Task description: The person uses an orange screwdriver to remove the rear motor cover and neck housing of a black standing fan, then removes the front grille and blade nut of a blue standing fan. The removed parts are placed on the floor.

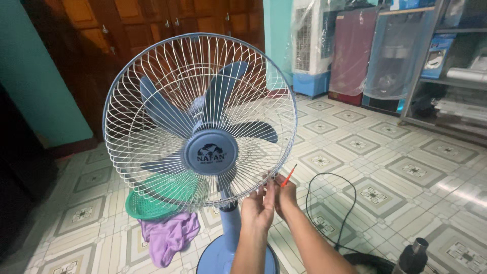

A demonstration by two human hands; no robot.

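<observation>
Left hand (257, 207): fingers pinching fan guard (152, 101) at lower right rim.
Right hand (285, 195): fingers closed on red screwdriver (289, 175), touching rim.
Behind, on floor: green basket (152, 200), purple cloth (167, 234).

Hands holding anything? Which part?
Right hand holds a red-handled screwdriver by its lower end. Left hand touches the fan guard at its lower rim; grip unclear.

Facing you, a round blue label badge (211, 152) sits at the fan guard's centre, while blue-and-white cardboard boxes (437, 55) stand on the far-right shelf.
</observation>
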